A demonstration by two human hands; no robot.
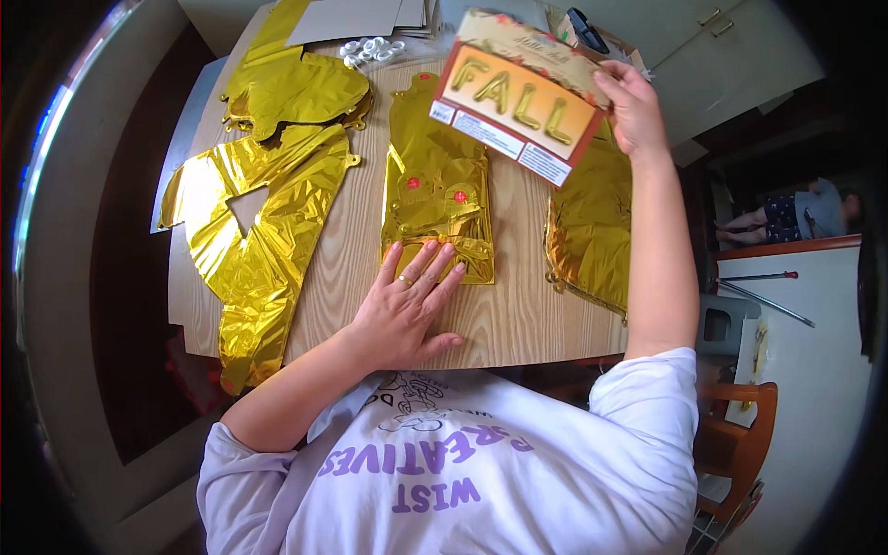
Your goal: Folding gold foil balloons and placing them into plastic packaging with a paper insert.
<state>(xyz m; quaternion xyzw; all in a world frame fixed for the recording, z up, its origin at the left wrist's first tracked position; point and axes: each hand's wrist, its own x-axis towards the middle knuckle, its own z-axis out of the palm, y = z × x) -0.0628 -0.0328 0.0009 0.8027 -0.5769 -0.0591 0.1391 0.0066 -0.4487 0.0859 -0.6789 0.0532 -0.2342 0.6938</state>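
Note:
My left hand (412,296) lies flat with fingers spread, its fingertips on the near end of a folded gold foil balloon (435,153). Red round spots show on that balloon's foil. My right hand (631,104) is raised at the far right and pinches the upper right corner of a printed card (518,100), beige and orange with a picture of gold letter balloons. The card hangs tilted over the table, partly covering the folded balloon's far right side. A flat gold letter balloon (268,222) with a triangular hole is spread out left of my left hand.
Another gold foil balloon (296,92) lies at the far left, and a gold foil stack (592,245) at the right, partly behind my right arm. White ribbon rolls (372,50) and grey cardboard sheets (338,20) sit at the wooden table's (351,324) far side. A chair (754,435) stands at right.

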